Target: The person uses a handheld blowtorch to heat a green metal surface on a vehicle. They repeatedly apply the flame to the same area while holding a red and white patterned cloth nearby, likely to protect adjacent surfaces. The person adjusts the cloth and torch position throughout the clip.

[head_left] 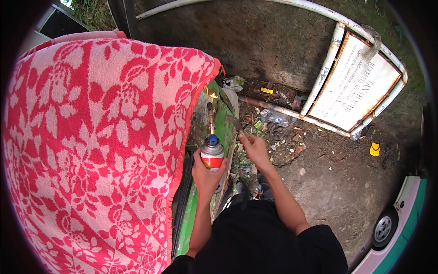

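The gas torch canister (212,156), red and silver with a blue valve and a long nozzle, stands upright in the middle of the view, its tip lit with a small flame (213,95) against the green panel (218,119); to its left one big red-and-white flowered towel (91,146) drapes over the bodywork and hides nearly everything on that side; the left hand (206,176) wraps around the canister's lower body; just to the right, the right hand (254,150) pinches a small scraper-like blade (235,122), held close beside the panel's edge; farther right lies bare dirt ground (333,182) strewn with litter, including one yellow scrap (374,149); one white signboard (353,82) in a rusted tube frame leans beyond it; one wheel (383,227) of a white-and-green vehicle shows at the lower right; the setting is outdoors.
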{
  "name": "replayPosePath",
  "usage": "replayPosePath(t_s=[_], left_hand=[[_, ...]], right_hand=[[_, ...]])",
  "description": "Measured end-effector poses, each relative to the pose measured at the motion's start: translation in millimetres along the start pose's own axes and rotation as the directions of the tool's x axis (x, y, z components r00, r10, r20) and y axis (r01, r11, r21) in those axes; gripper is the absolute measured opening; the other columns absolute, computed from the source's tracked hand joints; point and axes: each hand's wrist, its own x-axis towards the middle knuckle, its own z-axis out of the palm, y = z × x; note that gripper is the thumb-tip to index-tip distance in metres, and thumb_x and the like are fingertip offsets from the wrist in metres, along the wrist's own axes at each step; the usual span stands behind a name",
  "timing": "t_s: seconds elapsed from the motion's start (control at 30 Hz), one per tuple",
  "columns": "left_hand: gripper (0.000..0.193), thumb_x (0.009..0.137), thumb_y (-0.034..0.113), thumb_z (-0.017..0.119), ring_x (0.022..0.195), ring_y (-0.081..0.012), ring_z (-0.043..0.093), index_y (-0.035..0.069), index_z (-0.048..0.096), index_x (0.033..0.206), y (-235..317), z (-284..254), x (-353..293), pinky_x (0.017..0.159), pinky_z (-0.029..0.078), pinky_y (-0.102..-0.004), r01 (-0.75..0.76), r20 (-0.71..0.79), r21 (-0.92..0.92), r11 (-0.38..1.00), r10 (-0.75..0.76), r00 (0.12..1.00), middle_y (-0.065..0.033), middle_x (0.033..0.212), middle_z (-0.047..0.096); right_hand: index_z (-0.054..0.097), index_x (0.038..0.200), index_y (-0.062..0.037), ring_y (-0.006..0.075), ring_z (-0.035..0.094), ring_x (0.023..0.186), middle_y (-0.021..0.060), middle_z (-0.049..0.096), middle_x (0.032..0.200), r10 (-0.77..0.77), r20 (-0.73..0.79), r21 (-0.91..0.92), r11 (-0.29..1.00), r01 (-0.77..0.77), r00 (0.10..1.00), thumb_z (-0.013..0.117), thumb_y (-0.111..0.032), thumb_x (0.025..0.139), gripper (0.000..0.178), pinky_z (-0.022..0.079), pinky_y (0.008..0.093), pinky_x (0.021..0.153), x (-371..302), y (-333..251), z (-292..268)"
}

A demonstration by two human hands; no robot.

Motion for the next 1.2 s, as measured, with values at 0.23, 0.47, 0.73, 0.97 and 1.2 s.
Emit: replayPosePath(t_s=[0.23, 0.47, 0.73, 0.97, 1.2], left_hand=[[0.066, 0.076, 0.017, 0.091, 0.089, -0.0243, 0.076, -0.001, 0.052, 0.127, -1, -4, 1, 0.079, 0.059, -0.0376, 0.02, 0.013, 0.013, 1.0, -0.02, 1.0, -0.0183, 0.102, 0.075], [0.078, 0.074, 0.029, 0.091, 0.09, -0.0392, 0.075, -0.001, 0.05, 0.133, -7, -6, -1, 0.079, 0.058, -0.0464, 0.039, 0.045, 0.028, 0.999, -0.04, 0.998, -0.0246, 0.102, 0.073], [0.077, 0.075, 0.032, 0.09, 0.089, -0.0418, 0.074, 0.001, 0.051, 0.132, -43, -5, -38, 0.078, 0.058, -0.0487, 0.087, 0.127, 0.12, 0.989, -0.102, 0.987, -0.0245, 0.101, 0.073], [0.076, 0.072, 0.034, 0.092, 0.083, -0.0407, 0.074, 0.002, 0.052, 0.128, -58, 0, -51, 0.074, 0.057, -0.0484, 0.09, 0.176, 0.241, 0.966, -0.135, 0.975, -0.0239, 0.095, 0.073], [0.078, 0.073, 0.038, 0.09, 0.087, -0.045, 0.072, 0.004, 0.051, 0.131, -65, 14, -54, 0.078, 0.055, -0.0527, 0.067, 0.165, 0.203, 0.977, -0.102, 0.981, -0.0253, 0.097, 0.072]], right_hand=[[0.072, 0.096, 0.0085, 0.0129, 0.049, 0.063, 0.0091, 0.057, 0.063, 0.101, 0.012, 0.007, 0.995, -0.101, 0.995, 0.063, -0.045, 0.103, 0.055, 0.043, 0.0374, 0.059, 4, -10, 8], [0.073, 0.098, 0.0092, 0.0112, 0.046, 0.063, 0.0068, 0.056, 0.061, 0.012, -0.101, 0.083, 0.997, -0.003, 0.995, 0.064, -0.044, 0.102, 0.054, 0.038, 0.0362, 0.056, 5, -18, 16], [0.072, 0.087, 0.0067, 0.0172, 0.048, 0.053, 0.0092, 0.053, 0.054, -0.049, -0.069, -0.079, 0.996, 0.043, 0.996, 0.06, -0.049, 0.102, 0.059, 0.038, 0.0402, 0.053, 20, -48, 9], [0.058, 0.07, -0.0044, 0.0099, 0.039, 0.04, -0.0034, 0.041, 0.053, 0.099, 0.08, 0.094, 0.99, -0.106, 0.992, 0.058, -0.047, 0.106, 0.056, 0.029, 0.0326, 0.039, 30, -60, 44], [0.064, 0.076, 0.0024, 0.0133, 0.044, 0.038, 0.0001, 0.047, 0.052, 0.083, 0.025, 0.037, 0.996, -0.084, 0.996, 0.057, -0.046, 0.106, 0.058, 0.032, 0.0347, 0.039, 41, -70, 53]])
